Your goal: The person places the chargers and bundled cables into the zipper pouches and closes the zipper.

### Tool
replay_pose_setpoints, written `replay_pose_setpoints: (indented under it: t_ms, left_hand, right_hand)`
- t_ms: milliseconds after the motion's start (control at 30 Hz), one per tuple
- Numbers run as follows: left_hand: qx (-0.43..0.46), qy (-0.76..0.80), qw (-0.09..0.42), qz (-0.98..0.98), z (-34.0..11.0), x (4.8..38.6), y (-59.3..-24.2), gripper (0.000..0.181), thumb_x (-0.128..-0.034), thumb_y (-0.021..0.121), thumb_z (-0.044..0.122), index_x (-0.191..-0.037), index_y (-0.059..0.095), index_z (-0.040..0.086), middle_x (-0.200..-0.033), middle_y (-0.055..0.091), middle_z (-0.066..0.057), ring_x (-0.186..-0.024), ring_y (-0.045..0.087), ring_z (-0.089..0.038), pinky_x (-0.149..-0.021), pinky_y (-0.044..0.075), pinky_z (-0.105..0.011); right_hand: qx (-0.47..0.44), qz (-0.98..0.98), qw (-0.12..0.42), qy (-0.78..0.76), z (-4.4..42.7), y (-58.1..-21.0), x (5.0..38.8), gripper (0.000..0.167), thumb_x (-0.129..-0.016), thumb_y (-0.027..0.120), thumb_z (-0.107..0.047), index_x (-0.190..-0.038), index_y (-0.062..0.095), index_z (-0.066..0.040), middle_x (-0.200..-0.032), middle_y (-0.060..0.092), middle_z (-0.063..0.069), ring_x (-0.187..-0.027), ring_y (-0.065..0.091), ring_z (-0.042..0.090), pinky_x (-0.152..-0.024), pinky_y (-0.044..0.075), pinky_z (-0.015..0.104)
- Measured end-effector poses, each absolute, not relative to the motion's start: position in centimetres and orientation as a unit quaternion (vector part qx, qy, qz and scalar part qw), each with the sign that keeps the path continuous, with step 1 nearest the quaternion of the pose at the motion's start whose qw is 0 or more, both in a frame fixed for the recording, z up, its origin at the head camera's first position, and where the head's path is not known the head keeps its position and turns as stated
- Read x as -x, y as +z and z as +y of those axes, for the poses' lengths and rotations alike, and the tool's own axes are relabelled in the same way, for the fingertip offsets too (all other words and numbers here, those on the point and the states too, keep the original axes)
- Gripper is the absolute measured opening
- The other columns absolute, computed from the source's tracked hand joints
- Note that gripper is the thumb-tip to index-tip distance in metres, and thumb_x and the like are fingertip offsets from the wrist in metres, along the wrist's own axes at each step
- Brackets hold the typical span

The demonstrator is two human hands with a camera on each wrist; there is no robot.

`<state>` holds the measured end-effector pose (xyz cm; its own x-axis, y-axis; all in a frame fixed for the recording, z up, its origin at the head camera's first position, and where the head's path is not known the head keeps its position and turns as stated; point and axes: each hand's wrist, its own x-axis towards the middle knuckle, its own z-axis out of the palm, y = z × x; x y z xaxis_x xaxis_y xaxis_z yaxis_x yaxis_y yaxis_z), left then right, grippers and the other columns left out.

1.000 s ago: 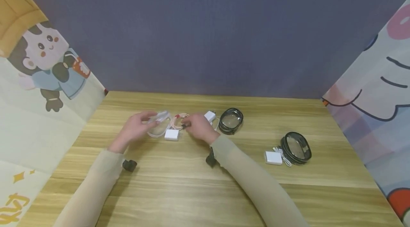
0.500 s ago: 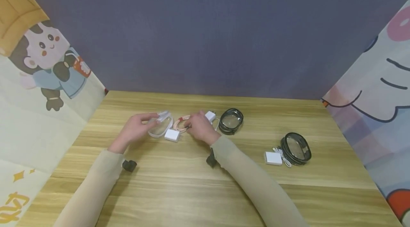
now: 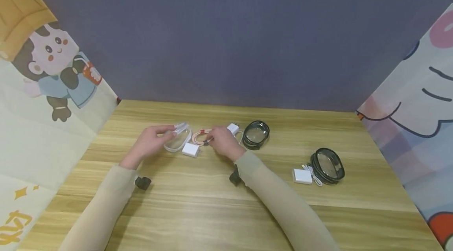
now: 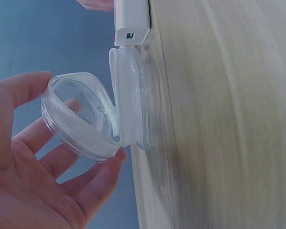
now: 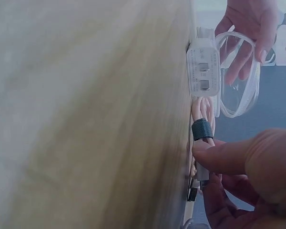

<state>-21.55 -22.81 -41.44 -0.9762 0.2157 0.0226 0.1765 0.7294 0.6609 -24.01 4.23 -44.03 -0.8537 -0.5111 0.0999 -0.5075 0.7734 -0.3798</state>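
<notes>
My left hand (image 3: pixel 150 141) holds up the lid of a clear zippered case (image 4: pixel 78 126), thumb and fingers around its rim. The case stands unzipped, its other half resting on the table. With thumb and fingers, my right hand (image 3: pixel 225 141) pinches the connector end of a coiled pinkish charging cable (image 3: pixel 198 137). A dark strap (image 5: pixel 202 129) wraps the cable near those fingers, and a red band (image 3: pixel 204 131) shows farther along the coil. Between case and cable lies a white charger plug (image 3: pixel 191 150); two ports face the right wrist camera.
Beyond my right hand sit another white charger plug (image 3: pixel 232 128), a white cable (image 3: pixel 240 137) and a black-rimmed clear case (image 3: pixel 256 134). Farther right lie a third plug (image 3: pixel 302 176), a bundled white cable (image 3: pixel 316 178) and a larger black-rimmed case (image 3: pixel 327 166). A dark panel (image 3: pixel 233 46) backs the table.
My right hand and the cable coil have shifted slightly right, away from the clear case. The plug beside it has turned a little. My left hand stays nearly still on the lid.
</notes>
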Motion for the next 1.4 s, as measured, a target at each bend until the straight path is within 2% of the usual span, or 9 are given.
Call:
replay_pose_setpoints:
  t_ms: [300, 633, 967, 1200, 1400]
  left_hand:
    - [-0.108, 0.350, 0.026, 0.930, -22.8, 21.5, -41.5, 0.048, -0.1000, 0.057, 0.042, -0.133, 0.064, 0.008, -0.138, 0.057, -0.017, -0.127, 0.050, -0.044, -0.103, 0.039, -0.061]
    - [-0.107, 0.356, 0.028, 0.928, -22.8, 21.3, -41.5, 0.048, -0.1009, 0.055, 0.044, -0.134, 0.063, 0.010, -0.139, 0.056, -0.019, -0.127, 0.050, -0.044, -0.102, 0.040, -0.061]
    - [-0.111, 0.359, 0.026, 0.926, -22.5, 21.2, -41.4, 0.046, -0.1015, 0.054, 0.042, -0.133, 0.063, 0.010, -0.141, 0.055, -0.016, -0.131, 0.047, -0.043, -0.106, 0.036, -0.061]
    - [-0.111, 0.359, 0.025, 0.926, -22.4, 20.9, -41.1, 0.048, -0.1022, 0.053, 0.042, -0.134, 0.062, 0.008, -0.138, 0.056, -0.021, -0.128, 0.048, -0.046, -0.104, 0.037, -0.063]
    - [-0.105, 0.355, 0.022, 0.929, -22.4, 21.0, -41.1, 0.049, -0.1021, 0.052, 0.044, -0.135, 0.061, 0.008, -0.136, 0.057, -0.024, -0.125, 0.050, -0.047, -0.103, 0.038, -0.063]
  right_hand:
    - [0.259, 0.944, -0.003, -0.206, 4.4, -44.3, 24.1, 0.014, -0.087, 0.073, -0.010, -0.100, 0.079, -0.013, -0.099, 0.071, 0.001, -0.094, 0.067, 0.020, -0.089, 0.052, 0.034]
    - [0.262, 0.935, -0.006, -0.238, 4.6, -44.1, 23.9, 0.013, -0.090, 0.072, -0.013, -0.102, 0.077, -0.011, -0.107, 0.071, 0.004, -0.100, 0.066, 0.022, -0.093, 0.051, 0.037]
    - [0.307, 0.913, -0.015, -0.267, 3.6, -43.1, 23.5, 0.015, -0.094, 0.069, -0.013, -0.107, 0.076, -0.011, -0.109, 0.071, 0.003, -0.102, 0.065, 0.020, -0.097, 0.048, 0.036]
    - [0.322, 0.915, -0.021, -0.241, 2.7, -42.9, 23.2, 0.018, -0.096, 0.067, -0.017, -0.112, 0.075, -0.013, -0.115, 0.070, 0.000, -0.110, 0.062, 0.018, -0.101, 0.046, 0.034]
    - [0.341, 0.913, -0.031, -0.221, 2.0, -43.0, 23.2, 0.017, -0.095, 0.067, -0.016, -0.110, 0.075, -0.013, -0.112, 0.071, 0.001, -0.107, 0.062, 0.017, -0.100, 0.046, 0.031]
